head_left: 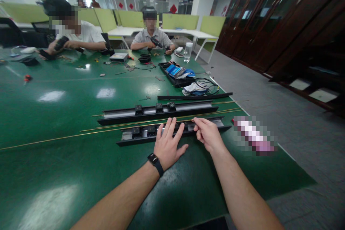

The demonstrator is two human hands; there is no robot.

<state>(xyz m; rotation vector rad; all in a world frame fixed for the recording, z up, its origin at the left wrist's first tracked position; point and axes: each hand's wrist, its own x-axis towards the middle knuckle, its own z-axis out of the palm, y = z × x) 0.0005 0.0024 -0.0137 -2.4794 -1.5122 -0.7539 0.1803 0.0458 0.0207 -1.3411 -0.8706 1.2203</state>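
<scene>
My left hand (169,144), with a dark watch on the wrist, lies flat with spread fingers over the near black channel (126,143). Its fingertips reach the channel's back edge, where a thin brass-coloured rod (147,125) runs. Thumb and forefinger of my right hand (207,133) pinch that rod near the channel's right end. Several small black blocks (137,132) sit inside the channel, some partly hidden by my left hand. Behind it lies a second black channel (118,115) with 3 similar blocks (159,107). More long thin rods (48,141) lie between and beside the channels.
A narrow black strip (194,97) lies farther back. Beyond it are a black tray (172,79) with blue items, gloves (198,88) and a cable. A pixelated pink object (254,134) is at right. Two co-workers sit across the green table (67,172), holding tools.
</scene>
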